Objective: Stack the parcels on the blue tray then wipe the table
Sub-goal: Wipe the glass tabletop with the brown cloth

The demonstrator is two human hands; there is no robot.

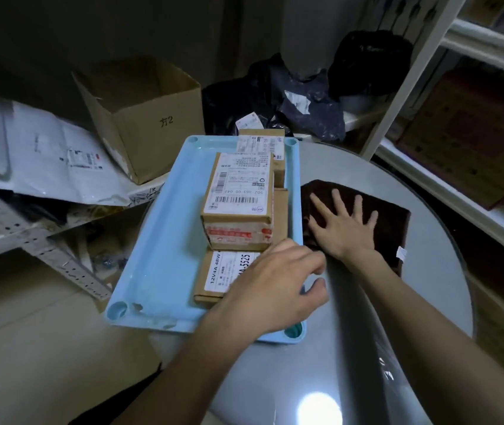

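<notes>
A round, glossy grey table [367, 348] filled the lower right of the view, a bright lamp reflection near its front edge. Behind it stood metal shelving: on the left an open brown cardboard box [143, 118] and white plastic mailers [51, 154], at the back a heap of dark plastic mailing bags [290, 102].

The light blue rectangular plastic tray [164, 228] lay on the table's left part, its left side reaching past the table's rim. Brown cardboard parcels were stacked along its right half: a top parcel with a white barcode label and red tape [236, 204] sat on others, a lower one labelled "12V4A 48W" [220, 276] toward the front, and another parcel [259, 142] at the far end (how many lay underneath could not be told).

Just right of the tray a dark brown folded cloth [379, 216] lay flat on the table. The right hand [342, 222] pressed on it, palm down, fingers straight and spread wide. The left hand [272, 289] hovered over the tray's near right part, fingers loosely curled, holding nothing.
</notes>
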